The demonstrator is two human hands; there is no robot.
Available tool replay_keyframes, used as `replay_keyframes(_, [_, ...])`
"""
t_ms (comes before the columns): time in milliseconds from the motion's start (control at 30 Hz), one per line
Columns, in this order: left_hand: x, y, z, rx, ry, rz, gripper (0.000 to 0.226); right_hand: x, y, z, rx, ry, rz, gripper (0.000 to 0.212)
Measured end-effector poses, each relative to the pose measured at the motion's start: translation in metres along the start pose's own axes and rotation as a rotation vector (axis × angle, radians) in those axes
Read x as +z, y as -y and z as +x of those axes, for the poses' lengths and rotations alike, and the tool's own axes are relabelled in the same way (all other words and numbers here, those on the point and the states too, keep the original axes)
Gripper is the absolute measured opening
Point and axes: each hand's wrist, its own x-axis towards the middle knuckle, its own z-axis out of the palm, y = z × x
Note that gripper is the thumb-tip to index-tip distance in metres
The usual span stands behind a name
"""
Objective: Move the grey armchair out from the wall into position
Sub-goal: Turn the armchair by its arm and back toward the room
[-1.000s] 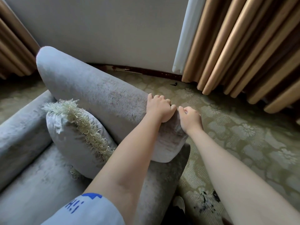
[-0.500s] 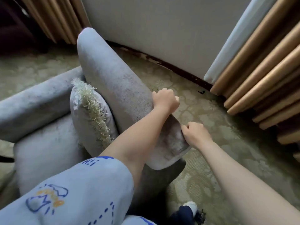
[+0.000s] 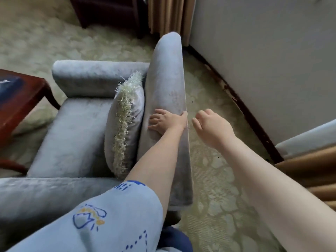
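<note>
Armchair [image 3: 163, 73]: grey velvety cloth, matt, scuffed patches. Cushion [image 3: 135, 104]: same cloth, shaggy cream fringe [image 3: 123, 113]. Carpet [image 3: 214, 197]: patterned pile, matt. Side table [image 3: 21, 99]: dark red wood, glossy. Curtain [image 3: 167, 13]: tan cloth. Wall [image 3: 263, 60]: smooth, matt.

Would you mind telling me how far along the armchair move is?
Done: the armchair stands clear of the wall, carpet showing between them. In hand: the left hand holds the backrest top, thumb over its rear edge; the right hand is off it, loosely curled in the air. Left: probably only a final nudge or letting go; I cannot tell the intended spot.
</note>
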Motion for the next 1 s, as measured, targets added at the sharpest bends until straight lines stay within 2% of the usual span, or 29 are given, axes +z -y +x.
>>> replay_keyframes(233, [0.016, 0.005, 0.006, 0.05, -0.292, 0.149, 0.087, 0.003, 0.013, 0.118, -0.295, -0.009, -0.009, 0.039])
replay_keyframes(500, [0.021, 0.004, 0.003, 0.029, -0.372, 0.214, 0.075, 0.024, 0.039, 0.179, -0.602, 0.116, -0.033, 0.034])
replay_keyframes(667, [0.025, 0.0, -0.002, 0.01, -0.44, 0.16, 0.059, 0.04, 0.039, 0.175, -0.773, 0.293, -0.045, 0.033])
replay_keyframes(733, [0.025, -0.004, -0.011, -0.099, -0.49, 0.157, 0.047, 0.043, 0.032, 0.162, -0.851, 0.333, -0.101, 0.035])
replay_keyframes(833, [0.031, -0.009, -0.037, -0.372, -0.503, 0.057, 0.036, 0.043, 0.014, 0.134, -0.95, 0.318, -0.165, 0.041])
replay_keyframes(900, [0.043, -0.003, -0.062, -0.525, -0.515, 0.072, 0.038, 0.042, 0.004, 0.112, -1.044, 0.28, -0.219, 0.042])
replay_keyframes(1000, [0.06, 0.016, -0.109, -0.603, -0.601, 0.107, 0.049, 0.04, 0.002, 0.075, -1.177, 0.288, -0.206, 0.042])
